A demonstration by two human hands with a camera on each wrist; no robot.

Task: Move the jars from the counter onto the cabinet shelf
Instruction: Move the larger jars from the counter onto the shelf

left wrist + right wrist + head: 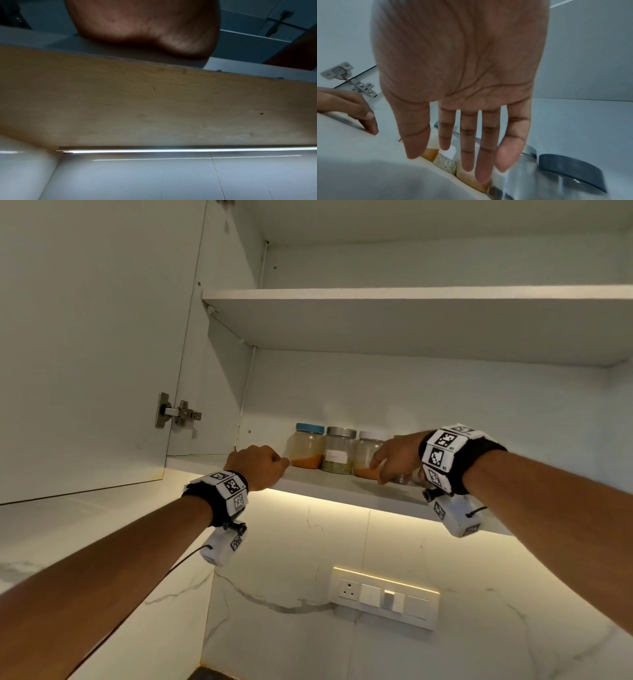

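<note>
Three jars stand in a row on the lower cabinet shelf (325, 485): a blue-lidded jar (307, 447) of orange powder, a silver-lidded labelled jar (339, 451) of greenish seeds, and a white-lidded jar (367, 454). More jars sit behind my right hand (381, 470), which hovers flat in front of them and holds nothing. The right wrist view shows its straight fingers (467, 155) over the row, with a dark-lidded jar (568, 171) at lower right. My left hand (257, 464) rests with curled fingers on the shelf's front edge, left of the jars.
The cabinet door (85, 354) stands open at left on a metal hinge (176, 414). An upper shelf (411, 313) hangs overhead. Under the cabinet a light strip glows on the marble wall, with a switch panel (385, 597) below.
</note>
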